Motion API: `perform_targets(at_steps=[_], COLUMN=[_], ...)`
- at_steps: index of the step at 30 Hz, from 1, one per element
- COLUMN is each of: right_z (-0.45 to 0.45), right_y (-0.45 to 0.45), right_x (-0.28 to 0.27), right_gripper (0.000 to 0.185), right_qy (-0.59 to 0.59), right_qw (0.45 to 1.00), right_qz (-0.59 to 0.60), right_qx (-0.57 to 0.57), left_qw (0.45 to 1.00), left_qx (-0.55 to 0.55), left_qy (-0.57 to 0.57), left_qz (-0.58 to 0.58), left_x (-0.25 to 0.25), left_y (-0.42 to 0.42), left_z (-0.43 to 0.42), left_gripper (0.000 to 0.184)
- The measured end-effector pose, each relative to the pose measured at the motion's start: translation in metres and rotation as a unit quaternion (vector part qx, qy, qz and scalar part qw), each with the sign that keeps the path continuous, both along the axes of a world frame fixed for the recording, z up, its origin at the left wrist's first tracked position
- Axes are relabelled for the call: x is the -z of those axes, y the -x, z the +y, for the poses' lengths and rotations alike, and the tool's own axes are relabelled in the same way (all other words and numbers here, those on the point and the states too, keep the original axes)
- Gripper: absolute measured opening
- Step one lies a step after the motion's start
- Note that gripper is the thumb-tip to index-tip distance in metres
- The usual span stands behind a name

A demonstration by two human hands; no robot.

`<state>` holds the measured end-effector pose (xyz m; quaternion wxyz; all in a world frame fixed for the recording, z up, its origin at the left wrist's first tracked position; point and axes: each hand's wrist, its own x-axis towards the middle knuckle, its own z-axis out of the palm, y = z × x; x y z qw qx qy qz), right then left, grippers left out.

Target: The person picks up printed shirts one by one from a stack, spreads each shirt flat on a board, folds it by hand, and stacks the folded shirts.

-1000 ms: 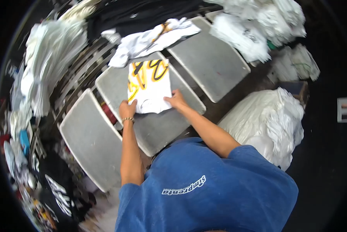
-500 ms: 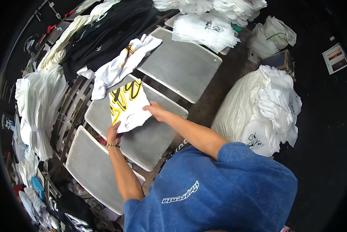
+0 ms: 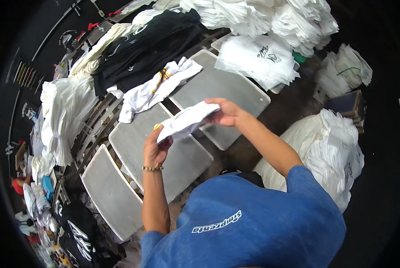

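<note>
Between my two hands hangs a folded white T-shirt (image 3: 186, 119), held up above the grey boards and tilted so its edge faces me. My left hand (image 3: 156, 147) grips its left end, where a bit of yellow print shows. At the other end, my right hand (image 3: 226, 112) has its fingers closed around the fabric. Below lies a flat grey board (image 3: 173, 165) with a pale rim. Another white T-shirt (image 3: 148, 94) with black and orange print rests along the boards' far edge.
Black garments (image 3: 151, 44) and bunched white fabric (image 3: 68, 116) lie on the far side. More grey boards (image 3: 108, 187) stand left and right. White printed sheets (image 3: 258, 58) cover one at the back. A big bag of white fabric (image 3: 316, 147) sits on my right.
Both hands have lifted the folded T-shirt off the board and tipped it, so its large yellow and black print is mostly out of sight. The camera view has shifted too.
</note>
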<state>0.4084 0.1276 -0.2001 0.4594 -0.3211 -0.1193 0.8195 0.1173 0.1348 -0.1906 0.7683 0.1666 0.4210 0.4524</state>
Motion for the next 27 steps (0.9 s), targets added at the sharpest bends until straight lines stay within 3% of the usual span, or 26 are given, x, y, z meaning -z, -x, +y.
perform_targets(at_steps=[2, 4, 5, 7, 8, 10, 12, 14, 15, 16, 19, 22, 24, 26, 27], right_z=[0.001, -0.002, -0.004, -0.009, -0.013, -0.014, -0.009, -0.025, -0.030, -0.026, -0.030, -0.031, -0.036, -0.034, -0.031], right_y=[-0.037, -0.071, -0.089, -0.128, -0.146, -0.180, -0.220, -0.216, -0.209, -0.216, -0.224, -0.221, -0.216, -0.210, -0.207], right_x=[-0.024, -0.039, -0.032, -0.008, 0.008, 0.071, 0.183, 0.182, 0.156, 0.167, 0.194, 0.189, 0.170, 0.152, 0.151], right_gripper=[0.034, 0.038, 0.038, 0.047, 0.055, 0.052, 0.046, 0.035, 0.034, 0.034, 0.035, 0.037, 0.034, 0.034, 0.034], right_qy=[-0.023, -0.153, -0.150, -0.151, -0.117, -0.091, -0.033, 0.092, 0.102, 0.104, -0.011, -0.026, -0.023, -0.027, -0.028], right_qw=[0.999, 0.982, 0.983, 0.950, 0.948, 0.922, 0.878, 0.841, 0.852, 0.853, 0.878, 0.870, 0.855, 0.754, 0.756], right_qz=[-0.039, -0.095, -0.094, -0.253, -0.277, -0.352, -0.454, -0.516, -0.492, -0.492, -0.439, -0.451, -0.489, -0.644, -0.643], right_qx=[0.026, 0.055, 0.050, 0.101, 0.101, 0.133, 0.149, 0.134, 0.146, 0.143, 0.189, 0.198, 0.173, 0.127, 0.121], left_qw=[0.994, 0.991, 0.987, 0.988, 0.990, 0.990, 0.980, 0.963, 0.948, 0.948, 0.943, 0.942, 0.939, 0.935, 0.935], left_qx=[0.037, 0.037, 0.045, 0.064, 0.071, 0.069, 0.122, 0.106, 0.098, 0.097, 0.079, 0.063, 0.086, 0.177, 0.173], left_qy=[-0.096, -0.123, -0.148, -0.135, -0.120, -0.052, -0.005, 0.019, 0.005, 0.008, -0.034, -0.034, -0.024, 0.000, 0.005], left_qz=[0.029, 0.036, 0.042, 0.031, 0.025, 0.111, 0.155, 0.247, 0.303, 0.304, 0.321, 0.327, 0.332, 0.308, 0.309], left_x=[-0.020, -0.027, -0.026, 0.011, 0.030, 0.071, 0.132, 0.184, 0.188, 0.193, 0.196, 0.182, 0.197, 0.178, 0.179], left_y=[-0.039, -0.077, -0.093, -0.125, -0.144, -0.186, -0.213, -0.232, -0.235, -0.235, -0.228, -0.229, -0.220, -0.210, -0.201], left_z=[0.004, 0.003, 0.001, 0.000, -0.003, -0.015, -0.020, -0.031, -0.030, -0.026, -0.028, -0.037, -0.041, -0.046, -0.049], left_gripper=[0.022, 0.022, 0.023, 0.023, 0.024, 0.020, 0.018, 0.022, 0.020, 0.020, 0.021, 0.021, 0.023, 0.026, 0.026])
